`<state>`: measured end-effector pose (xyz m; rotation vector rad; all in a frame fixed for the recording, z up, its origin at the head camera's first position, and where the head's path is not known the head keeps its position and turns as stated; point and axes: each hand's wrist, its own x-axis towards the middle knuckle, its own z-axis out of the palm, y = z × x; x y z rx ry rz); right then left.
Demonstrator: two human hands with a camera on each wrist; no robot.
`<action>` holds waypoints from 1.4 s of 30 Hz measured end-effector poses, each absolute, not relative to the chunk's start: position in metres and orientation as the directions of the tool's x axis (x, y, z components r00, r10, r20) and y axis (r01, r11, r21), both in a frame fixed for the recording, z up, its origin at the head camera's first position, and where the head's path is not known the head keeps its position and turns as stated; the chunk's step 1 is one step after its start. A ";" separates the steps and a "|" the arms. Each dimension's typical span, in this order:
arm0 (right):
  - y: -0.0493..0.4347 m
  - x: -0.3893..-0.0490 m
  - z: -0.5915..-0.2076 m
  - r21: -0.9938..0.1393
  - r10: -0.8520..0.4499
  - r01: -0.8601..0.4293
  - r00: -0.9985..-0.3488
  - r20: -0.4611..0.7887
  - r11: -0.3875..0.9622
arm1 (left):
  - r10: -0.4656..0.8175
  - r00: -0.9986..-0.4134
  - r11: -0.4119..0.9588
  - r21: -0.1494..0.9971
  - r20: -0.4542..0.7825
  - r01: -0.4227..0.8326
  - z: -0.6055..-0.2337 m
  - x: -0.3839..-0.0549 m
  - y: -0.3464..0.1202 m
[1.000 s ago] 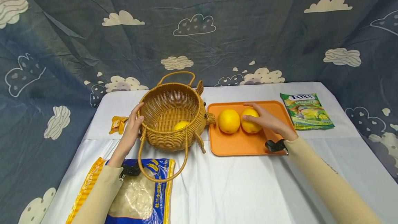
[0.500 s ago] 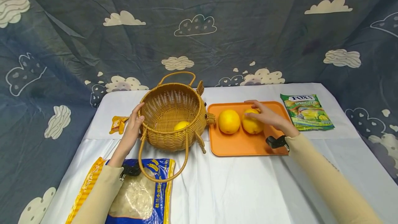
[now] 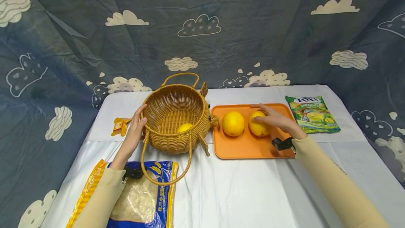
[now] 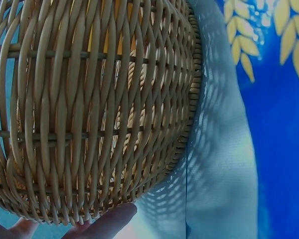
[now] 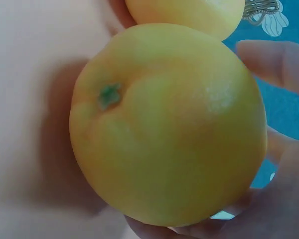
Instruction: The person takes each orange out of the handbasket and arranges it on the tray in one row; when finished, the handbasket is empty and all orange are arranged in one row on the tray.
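On the orange tray (image 3: 246, 149), my right hand (image 3: 278, 119) holds an orange (image 3: 260, 126) with thumb and fingers round its sides. The right wrist view shows this orange (image 5: 164, 129) close up, its green stem end facing the camera. A second orange (image 3: 233, 124) sits just left of it on the tray. My left hand (image 3: 134, 131) rests against the left side of an animal-shaped wicker basket (image 3: 174, 143), fingertips at the rim. In the left wrist view, fingers (image 4: 112, 221) touch the woven wall. Inside the basket lies a yellow fruit (image 3: 184, 127), partly hidden by the front rim.
A green candy bag (image 3: 312, 114) lies right of the tray. Left of the basket is a small orange-yellow packet (image 3: 119, 126). A blue-and-yellow food bag (image 3: 136, 200) lies under my left forearm, with one basket handle (image 3: 166, 184) hanging over it.
My right hand and the orange in it have shifted slightly to the right, widening the gap to the other orange. The left hand and basket stay where they were.
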<state>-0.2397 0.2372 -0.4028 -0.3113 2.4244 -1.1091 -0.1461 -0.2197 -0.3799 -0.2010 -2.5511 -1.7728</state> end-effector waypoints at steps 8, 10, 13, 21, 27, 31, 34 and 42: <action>0.236 -0.243 -0.410 -0.797 -0.397 -0.002 -0.868 -0.299 0.603 | 0.086 -0.992 0.352 0.928 0.097 0.121 -0.380 -0.146 -0.220; 0.235 -0.243 -0.411 -0.802 -0.404 -0.004 -0.865 -0.298 0.598 | 0.087 -0.992 0.352 0.928 0.096 0.121 -0.379 -0.145 -0.219; 0.234 -0.241 -0.410 -0.811 -0.407 0.009 -0.862 -0.303 0.585 | 0.085 -0.992 0.357 0.926 0.096 0.120 -0.378 -0.145 -0.219; 0.232 -0.239 -0.413 -0.802 -0.409 0.001 -0.860 -0.305 0.597 | 0.083 -0.990 0.364 0.922 0.111 0.134 -0.400 -0.157 -0.228; 0.231 -0.240 -0.410 -0.805 -0.405 0.004 -0.863 -0.303 0.593 | 0.083 -0.988 0.351 0.924 0.133 0.154 -0.414 -0.164 -0.235; 0.229 -0.243 -0.400 -0.814 -0.392 0.000 -0.876 -0.281 0.582 | 0.085 -0.986 0.359 0.919 0.145 0.166 -0.415 -0.164 -0.236; 0.224 -0.249 -0.387 -0.836 -0.405 -0.042 -0.887 -0.221 0.548 | 0.087 -0.984 0.372 0.912 0.152 0.174 -0.410 -0.163 -0.234; 0.173 -0.271 -0.340 -0.902 -0.560 -0.205 -0.827 -0.048 0.381 | 0.092 -0.989 0.366 0.920 0.114 0.140 -0.381 -0.148 -0.221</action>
